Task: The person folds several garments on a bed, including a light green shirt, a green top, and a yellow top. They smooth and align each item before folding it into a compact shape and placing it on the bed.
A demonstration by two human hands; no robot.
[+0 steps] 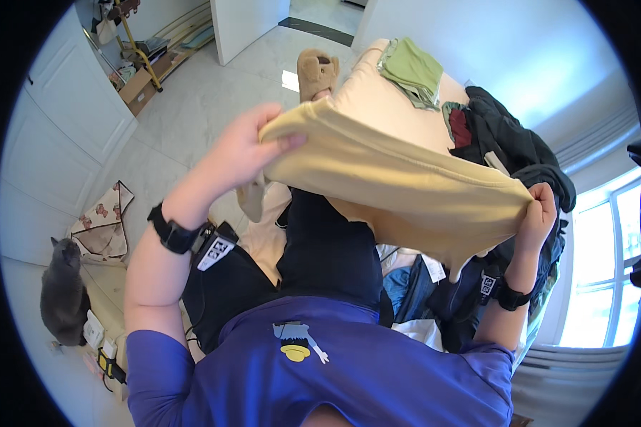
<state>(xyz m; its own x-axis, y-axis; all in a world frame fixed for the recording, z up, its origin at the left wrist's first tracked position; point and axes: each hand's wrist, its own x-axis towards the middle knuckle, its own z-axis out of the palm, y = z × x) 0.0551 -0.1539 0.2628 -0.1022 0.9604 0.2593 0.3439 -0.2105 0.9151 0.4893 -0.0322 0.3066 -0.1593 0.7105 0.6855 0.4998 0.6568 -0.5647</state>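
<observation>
A pale yellow garment (399, 181) is stretched sideways in front of me, above my lap; whether it is a top or trousers I cannot tell. Its left end is pinched in my left hand (249, 146), thumb on top of the cloth. My right hand (539, 213) grips the other end in closed fingers. The upper edge runs taut between the two hands, sloping down to the right, while the lower part hangs loose in folds. A piece of the cloth dangles below my left hand.
Ahead on the peach bed (363, 92) lies a folded green cloth (412, 67). Dark clothes (509, 135) are heaped to the right, with jeans (406, 288) beside my lap. A grey cat (64, 295) sits at the left near a patterned fabric bag (105, 228).
</observation>
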